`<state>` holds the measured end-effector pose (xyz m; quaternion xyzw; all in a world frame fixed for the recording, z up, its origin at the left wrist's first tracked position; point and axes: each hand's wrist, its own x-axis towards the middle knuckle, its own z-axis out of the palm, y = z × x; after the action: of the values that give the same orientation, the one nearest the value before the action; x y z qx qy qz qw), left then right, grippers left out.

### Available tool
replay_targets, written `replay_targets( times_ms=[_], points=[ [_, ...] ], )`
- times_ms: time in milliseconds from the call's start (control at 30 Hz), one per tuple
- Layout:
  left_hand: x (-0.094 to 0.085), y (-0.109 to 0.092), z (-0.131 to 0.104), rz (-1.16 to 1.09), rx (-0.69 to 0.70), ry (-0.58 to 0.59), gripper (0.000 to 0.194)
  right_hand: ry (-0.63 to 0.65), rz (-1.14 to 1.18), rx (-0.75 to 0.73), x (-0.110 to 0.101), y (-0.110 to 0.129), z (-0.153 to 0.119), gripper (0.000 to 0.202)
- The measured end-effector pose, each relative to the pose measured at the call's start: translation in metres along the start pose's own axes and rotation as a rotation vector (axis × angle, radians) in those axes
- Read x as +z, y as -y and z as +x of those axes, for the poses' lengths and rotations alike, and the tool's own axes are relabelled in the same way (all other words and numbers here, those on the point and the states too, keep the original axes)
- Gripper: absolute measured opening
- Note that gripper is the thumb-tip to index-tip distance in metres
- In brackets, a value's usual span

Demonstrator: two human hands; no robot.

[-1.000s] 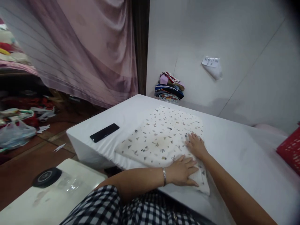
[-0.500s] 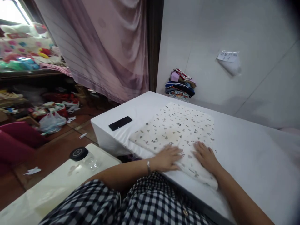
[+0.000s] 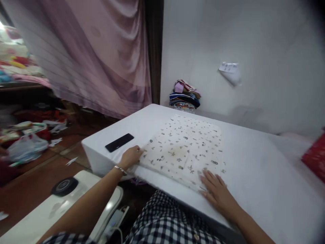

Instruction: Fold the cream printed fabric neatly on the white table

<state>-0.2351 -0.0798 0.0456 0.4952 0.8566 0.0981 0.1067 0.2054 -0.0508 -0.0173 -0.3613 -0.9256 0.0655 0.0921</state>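
White-covered surface [image 3: 256,169] runs under both hands and off past the right one; pale wall [image 3: 200,44] behind, mauve curtain [image 3: 101,57] beyond the left hand. Printed white cloth [image 3: 182,145], small grey-brown motifs, lies spread on the surface between the two hands and stretching away from them. Left grip [image 3: 131,156], bracelet [image 3: 121,169] at its wrist, is at the cloth's near left corner, fingers curled in; can't tell if they're clamped on the fabric. Right grip [image 3: 215,189] is flat, fingers apart, resting on the cloth's near right end. Black phone [image 3: 119,142] on the surface, just beyond the left grip and slightly left. Folded fabric pile [image 3: 185,96] far ahead of both grips, against the wall; note in plastic [image 3: 230,74] stuck higher up, beyond the right grip. Red item [image 3: 315,157], blurry, well right of the right grip. Lower left of the left grip: cream top [image 3: 38,213] with a black round lid [image 3: 64,186]. Plastic bag [image 3: 27,147] on the floor, well left of the left grip. Checked clothing [image 3: 162,223] below, between the grips.
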Motion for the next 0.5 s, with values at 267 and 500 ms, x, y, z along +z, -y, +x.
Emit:
replay_targets(
  times_ms=[267,500],
  points=[
    [0.000,0.022,0.013,-0.175,0.019,0.013,0.046,-0.080,0.058,0.010,-0.018,0.001,-0.035,0.054],
    [0.004,0.043,0.021,-0.298,0.014,0.102,0.037,-0.195,0.077,0.020,-0.024,0.002,-0.059,0.049]
  ],
)
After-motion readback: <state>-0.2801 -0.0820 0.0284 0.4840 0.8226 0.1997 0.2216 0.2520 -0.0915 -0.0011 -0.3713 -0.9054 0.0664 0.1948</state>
